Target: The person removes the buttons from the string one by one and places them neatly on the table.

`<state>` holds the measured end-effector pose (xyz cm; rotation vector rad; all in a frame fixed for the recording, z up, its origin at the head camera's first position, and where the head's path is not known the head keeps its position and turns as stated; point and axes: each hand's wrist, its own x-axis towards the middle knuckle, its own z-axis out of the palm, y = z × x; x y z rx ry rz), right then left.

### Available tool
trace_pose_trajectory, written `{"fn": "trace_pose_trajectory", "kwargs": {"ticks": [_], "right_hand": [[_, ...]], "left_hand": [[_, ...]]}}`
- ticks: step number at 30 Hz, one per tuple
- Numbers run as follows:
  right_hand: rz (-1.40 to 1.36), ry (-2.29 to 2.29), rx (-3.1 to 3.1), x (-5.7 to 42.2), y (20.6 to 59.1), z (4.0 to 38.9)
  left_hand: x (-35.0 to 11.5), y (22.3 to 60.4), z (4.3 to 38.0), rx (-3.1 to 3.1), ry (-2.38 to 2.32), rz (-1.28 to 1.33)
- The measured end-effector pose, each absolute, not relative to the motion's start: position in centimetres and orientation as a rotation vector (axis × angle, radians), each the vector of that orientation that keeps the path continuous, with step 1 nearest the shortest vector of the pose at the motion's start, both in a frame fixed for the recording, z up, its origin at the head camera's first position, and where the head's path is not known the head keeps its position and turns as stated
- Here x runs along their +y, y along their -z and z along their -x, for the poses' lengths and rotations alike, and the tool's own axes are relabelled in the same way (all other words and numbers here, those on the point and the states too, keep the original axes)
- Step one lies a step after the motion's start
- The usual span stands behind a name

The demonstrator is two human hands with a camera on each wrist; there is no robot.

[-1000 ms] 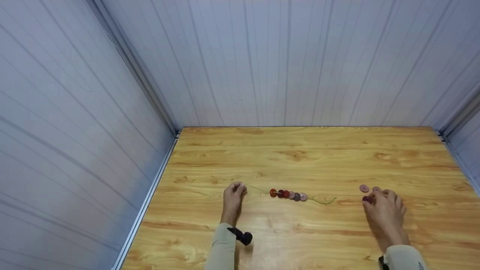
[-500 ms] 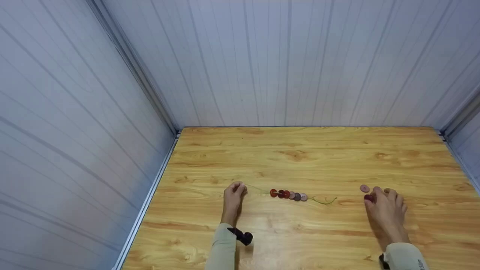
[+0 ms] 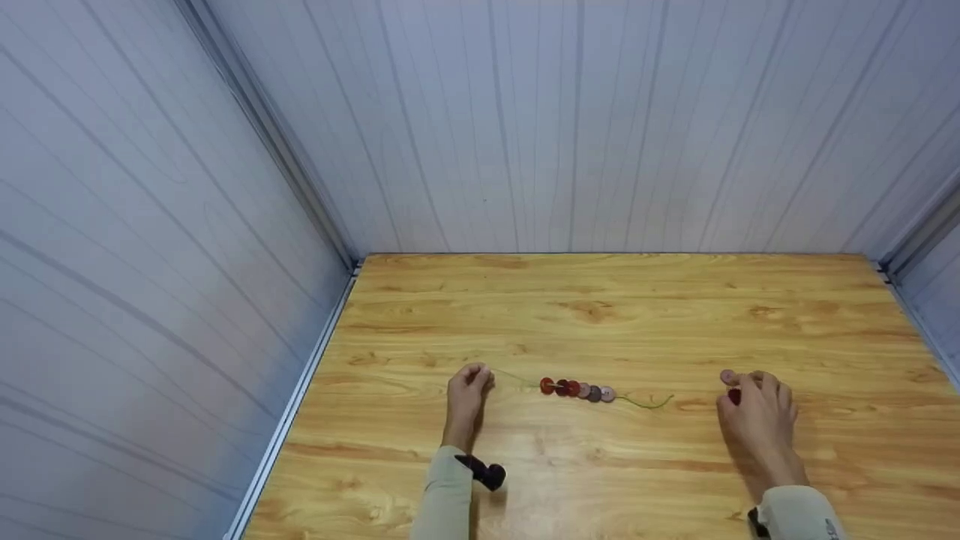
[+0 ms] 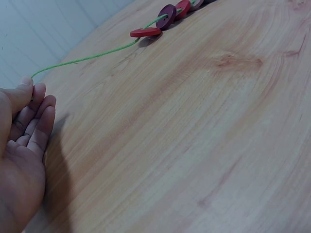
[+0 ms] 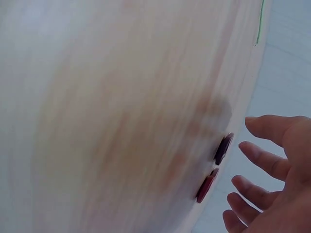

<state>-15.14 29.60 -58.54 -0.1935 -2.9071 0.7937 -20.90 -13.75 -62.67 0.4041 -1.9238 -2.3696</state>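
The left hand [image 3: 465, 397] pinches the string [image 4: 77, 61], its row of buttons [image 3: 583, 390] on the table [image 3: 600, 465] between the hands; the right hand [image 3: 761, 416], fingers parted and gripping nothing, hovers by loose buttons [image 5: 224, 148]; best pinch one by its rim, holes uncovered, without tugging the string.

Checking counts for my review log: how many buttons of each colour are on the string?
Red buttons: 2
Maroon button: 1
Pink buttons: 2
Greyish-purple button: 1
Total on the string: 6
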Motion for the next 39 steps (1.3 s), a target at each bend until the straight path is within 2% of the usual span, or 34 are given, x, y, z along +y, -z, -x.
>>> {"fn": "trace_pose_trajectory", "kwargs": {"ticks": [12, 39], "right_hand": [[0.068, -0.814, -2.846, 26.7, 57.9, 16.3], [-0.187, -0.877, -2.854, 19.7, 59.0, 17.4]], "left_hand": [[-14.0, 62.8, 20.7, -1.99, 2.348, -0.361], [-13.9, 62.9, 20.9, -1.963, 2.357, -0.383]]}}
